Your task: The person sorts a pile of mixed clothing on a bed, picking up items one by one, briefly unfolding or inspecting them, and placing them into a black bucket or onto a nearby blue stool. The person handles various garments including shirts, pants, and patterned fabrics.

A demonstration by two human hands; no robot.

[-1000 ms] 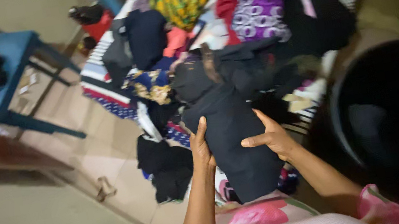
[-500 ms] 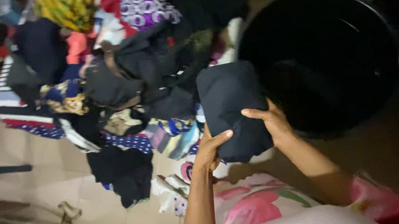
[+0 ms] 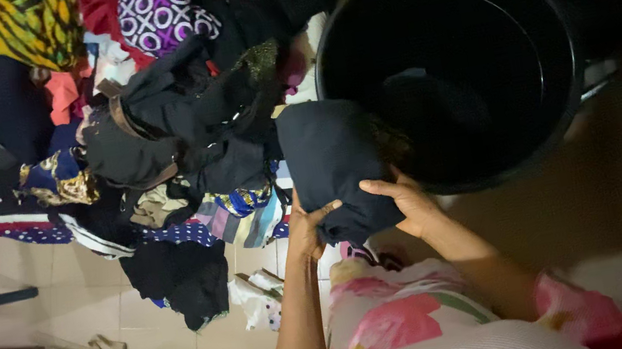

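a: both hands grip a folded dark cloth (image 3: 335, 166), held up between the pile (image 3: 172, 114) and the tub (image 3: 449, 65).

b: how do the fingers sit?

a: left hand (image 3: 306, 231) clamps the cloth's lower left corner, fingers curled over its edge. right hand (image 3: 409, 201) cups the lower right, fingers spread under the fold. it looks like a grip to keep the fold flat and shut.

b: where is the cloth?

a: in the air, its right edge over the tub's near rim, apart from the pile.

b: and the tub?

a: black, round, on the floor (image 3: 53, 305) beside the pile. a dark bundle (image 3: 431, 106) lies inside; the rest is too dim to tell.

b: the pile?

a: mixed clothes, purple print and yellow print on top, heaped along the floor's far edge.
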